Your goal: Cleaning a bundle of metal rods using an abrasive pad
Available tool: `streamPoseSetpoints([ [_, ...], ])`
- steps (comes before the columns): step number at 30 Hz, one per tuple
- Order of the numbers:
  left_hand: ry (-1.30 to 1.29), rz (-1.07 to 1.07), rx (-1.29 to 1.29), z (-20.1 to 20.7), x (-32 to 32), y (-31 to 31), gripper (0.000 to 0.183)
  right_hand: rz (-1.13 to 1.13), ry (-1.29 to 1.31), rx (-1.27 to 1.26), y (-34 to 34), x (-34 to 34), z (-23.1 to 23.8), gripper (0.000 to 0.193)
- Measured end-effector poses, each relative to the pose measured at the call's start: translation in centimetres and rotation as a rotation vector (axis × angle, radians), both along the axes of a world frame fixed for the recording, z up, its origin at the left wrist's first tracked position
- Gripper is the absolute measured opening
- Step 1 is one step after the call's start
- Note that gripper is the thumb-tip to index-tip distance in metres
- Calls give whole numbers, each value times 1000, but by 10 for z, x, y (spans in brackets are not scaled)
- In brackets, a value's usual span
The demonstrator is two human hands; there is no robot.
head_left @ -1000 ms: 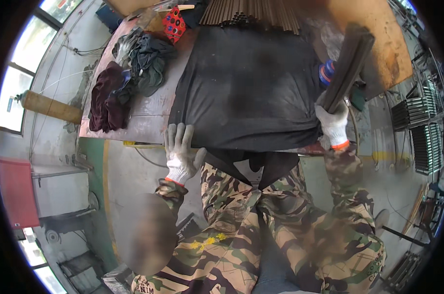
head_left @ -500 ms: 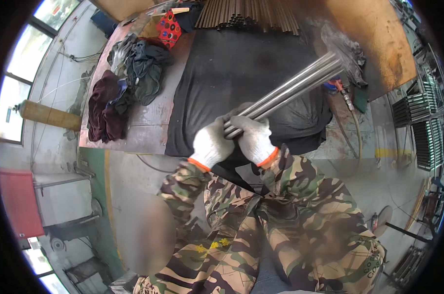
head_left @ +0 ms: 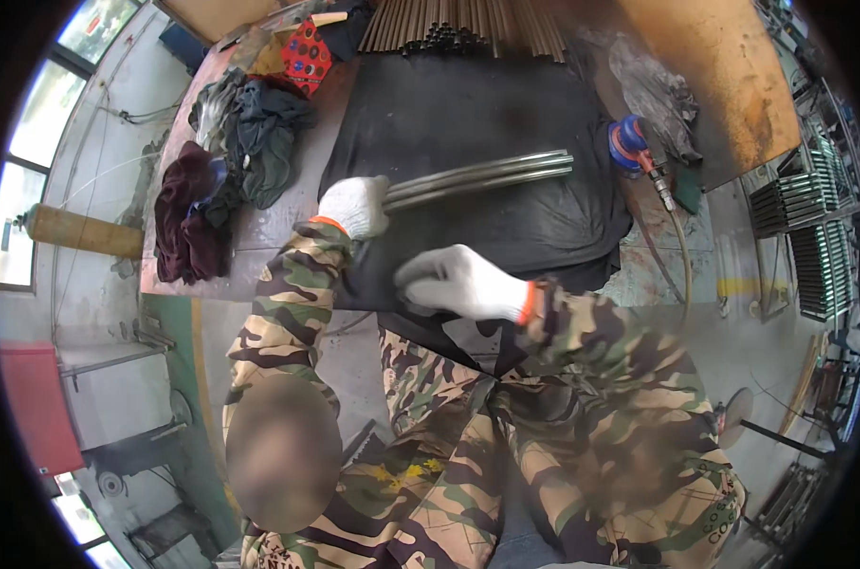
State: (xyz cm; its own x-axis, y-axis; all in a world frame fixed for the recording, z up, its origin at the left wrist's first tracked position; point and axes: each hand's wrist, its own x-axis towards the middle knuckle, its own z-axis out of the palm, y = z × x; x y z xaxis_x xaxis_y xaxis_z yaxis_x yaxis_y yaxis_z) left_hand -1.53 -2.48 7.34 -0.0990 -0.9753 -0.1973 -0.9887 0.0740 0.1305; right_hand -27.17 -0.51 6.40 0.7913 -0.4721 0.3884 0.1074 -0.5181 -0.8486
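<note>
My left hand (head_left: 355,206), in a white glove, grips the near end of a few long grey metal tubes (head_left: 487,176) that lie across a black cloth (head_left: 468,104) on the workbench. The tubes point to the right, almost level. My right hand (head_left: 458,284), also gloved, hovers just below them above the cloth's front edge, fingers bent and holding nothing that I can see. Both sleeves are camouflage.
A stack of many metal tubes (head_left: 458,21) lies at the back of the bench. Dark rags (head_left: 231,152) are piled at the left, a red patterned item (head_left: 305,55) beyond them. A blue power sander (head_left: 627,144) with a hose sits at the right.
The tubes were raised at a slant in both hands; now they lie nearly flat on the black cloth. My right hand has let go and dropped back toward me.
</note>
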Motion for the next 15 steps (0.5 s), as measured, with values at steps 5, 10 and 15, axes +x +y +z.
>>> streamPoseSetpoints([
  [5,-48,33,20,0,-5,1,32,-472,122,-324,-66,-55,18,29],
  [10,-120,46,-182,5,-14,23,60,-494,532,-781,-164,-102,-47,67],
  [15,188,110,-420,-21,-31,39,95,-494,544,-786,-155,-111,-51,79],
])
